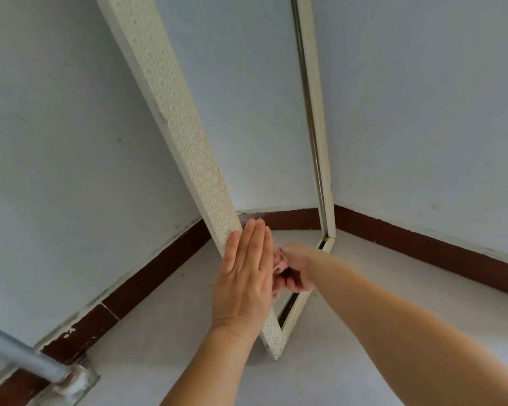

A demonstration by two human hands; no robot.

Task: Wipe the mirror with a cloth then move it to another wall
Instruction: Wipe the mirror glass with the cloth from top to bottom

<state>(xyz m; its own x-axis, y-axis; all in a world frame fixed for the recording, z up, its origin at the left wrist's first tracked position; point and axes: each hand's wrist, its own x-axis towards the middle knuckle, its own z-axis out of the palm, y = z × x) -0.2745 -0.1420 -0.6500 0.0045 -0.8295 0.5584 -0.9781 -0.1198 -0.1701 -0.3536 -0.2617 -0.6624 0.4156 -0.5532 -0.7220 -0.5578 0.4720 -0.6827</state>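
A tall mirror [247,118] in a cream patterned frame [176,112] stands on the floor, leaning into the corner of two pale blue walls. My left hand [244,273] lies flat, fingers together and straight, against the lower part of the frame's left side. My right hand [294,271] is closed around a small pinkish cloth [279,260] and presses it to the glass near the mirror's bottom edge. The left hand hides part of the cloth.
A dark red skirting band [423,244] runs along the foot of both walls. A grey pipe [21,356] enters the floor at the lower left, in a rough cement base. The floor [170,323] is pale and bare.
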